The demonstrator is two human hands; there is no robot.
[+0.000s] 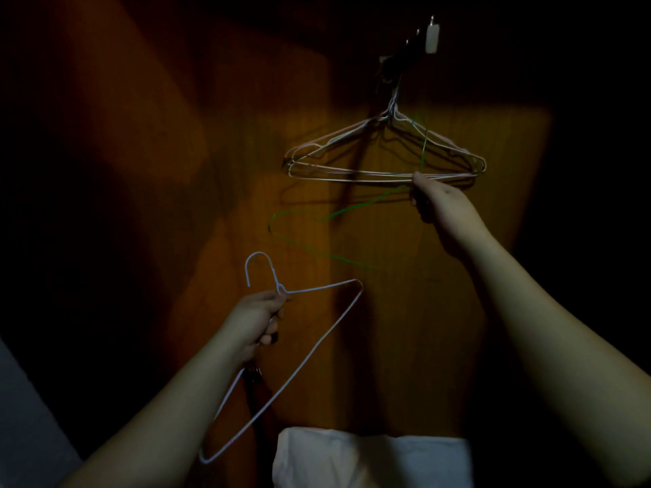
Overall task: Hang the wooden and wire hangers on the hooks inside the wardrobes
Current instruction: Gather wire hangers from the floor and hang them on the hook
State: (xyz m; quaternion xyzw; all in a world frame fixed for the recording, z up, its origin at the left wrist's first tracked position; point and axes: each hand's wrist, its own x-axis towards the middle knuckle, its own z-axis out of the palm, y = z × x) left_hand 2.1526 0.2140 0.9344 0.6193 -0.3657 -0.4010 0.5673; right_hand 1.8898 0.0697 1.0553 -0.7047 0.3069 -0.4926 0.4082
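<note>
Left hand [259, 320] grips white hanger [317, 343] neck

Two bare hands are in view: the left hand [259, 320] and the right hand [435, 202]. One pale lilac wire hanger [318, 338] is held in the left hand, and one green wire hanger [303, 241] in the right. A bunch of pale wire hangers [384, 160] hangs from the hooks; at least three, but the wires overlap too closely for an exact count. Two hooks [424, 38] show near the top edge of the wooden wardrobe panel [405, 329], perhaps more in the dark. One white folded cloth [373, 459] lies at the bottom.
</note>
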